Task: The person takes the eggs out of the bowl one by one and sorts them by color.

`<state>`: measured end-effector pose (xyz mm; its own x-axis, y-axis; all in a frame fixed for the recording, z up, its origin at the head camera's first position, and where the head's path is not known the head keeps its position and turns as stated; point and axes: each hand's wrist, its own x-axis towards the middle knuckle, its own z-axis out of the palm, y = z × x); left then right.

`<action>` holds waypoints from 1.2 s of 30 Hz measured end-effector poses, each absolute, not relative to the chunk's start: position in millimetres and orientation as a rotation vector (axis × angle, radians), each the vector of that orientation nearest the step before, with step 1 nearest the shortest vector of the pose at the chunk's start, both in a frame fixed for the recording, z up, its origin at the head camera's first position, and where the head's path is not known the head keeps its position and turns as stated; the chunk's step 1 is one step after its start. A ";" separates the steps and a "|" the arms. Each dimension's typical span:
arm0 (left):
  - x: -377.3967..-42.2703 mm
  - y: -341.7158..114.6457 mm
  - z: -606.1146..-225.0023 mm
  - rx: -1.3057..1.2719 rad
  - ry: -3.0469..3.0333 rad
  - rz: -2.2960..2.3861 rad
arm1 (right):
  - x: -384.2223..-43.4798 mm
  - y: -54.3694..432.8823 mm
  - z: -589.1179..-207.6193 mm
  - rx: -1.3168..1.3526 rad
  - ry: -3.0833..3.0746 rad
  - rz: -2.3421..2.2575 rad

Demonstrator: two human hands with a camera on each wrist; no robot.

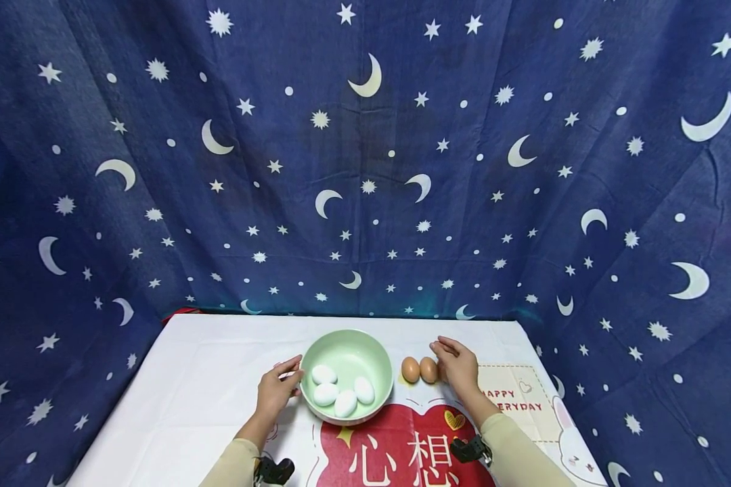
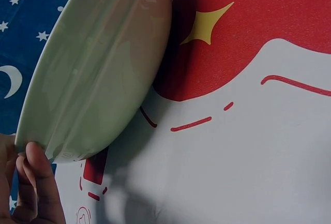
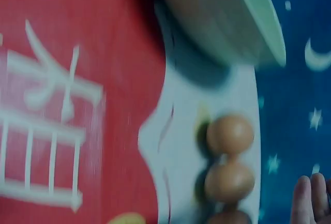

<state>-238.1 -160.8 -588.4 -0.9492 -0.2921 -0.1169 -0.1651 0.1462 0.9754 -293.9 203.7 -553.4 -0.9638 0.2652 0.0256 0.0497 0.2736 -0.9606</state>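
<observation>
A pale green bowl (image 1: 348, 345) stands on the table with several white eggs (image 1: 344, 403) inside it. My left hand (image 1: 277, 392) pinches the bowl's left rim; in the left wrist view its fingers (image 2: 41, 169) lie at the rim. To the right of the bowl, brown eggs (image 1: 411, 370) sit side by side; the right wrist view shows a third brown egg (image 3: 230, 217) cut off by the frame's edge. My right hand (image 1: 459, 368) is just right of these eggs, fingers extended, with nothing visible in its grasp. In the head view it hides the third egg.
A white tablecloth (image 1: 207, 379) with a red printed patch (image 1: 341, 453) covers the table. Behind and at both sides hangs a dark blue curtain (image 1: 365, 223) with moons and stars. Each wrist wears a small black camera (image 1: 470, 448).
</observation>
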 end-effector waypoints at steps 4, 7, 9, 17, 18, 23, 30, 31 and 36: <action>-238.1 -160.4 -588.0 0.455 -2.295 -1.936 | -287.3 175.6 -550.3 -0.172 -2.370 1.844; -237.9 -160.4 -587.8 0.452 -2.297 -1.932 | -281.6 156.4 -549.4 -0.070 -2.426 1.860; -237.9 -160.5 -587.7 0.450 -2.303 -1.925 | -277.2 144.9 -549.5 0.028 -2.492 1.806; -237.7 -160.3 -587.5 0.453 -2.316 -1.911 | -266.2 110.0 -554.7 0.254 -2.600 1.725; -237.6 -160.1 -587.3 0.451 -2.316 -1.915 | -265.7 106.9 -555.4 0.275 -2.616 1.710; -237.8 -160.1 -587.4 0.454 -2.310 -1.937 | -264.7 93.6 -552.3 0.370 -2.783 1.556; -238.6 -161.3 -588.7 0.439 -2.298 -1.945 | -266.8 78.1 -538.8 0.352 -3.030 1.260; -238.5 -161.6 -588.9 0.437 -2.298 -1.943 | -266.9 76.0 -538.1 0.347 -3.048 1.241; -237.2 -161.5 -588.3 0.431 -2.287 -1.950 | -266.4 68.6 -540.7 0.362 -3.084 1.138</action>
<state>-237.2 -161.5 -588.3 -0.9541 -0.2814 -0.1024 -0.1456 0.1371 0.9798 -266.4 68.6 -540.7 -0.9626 -0.2594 -0.0784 -0.1463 0.7409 -0.6555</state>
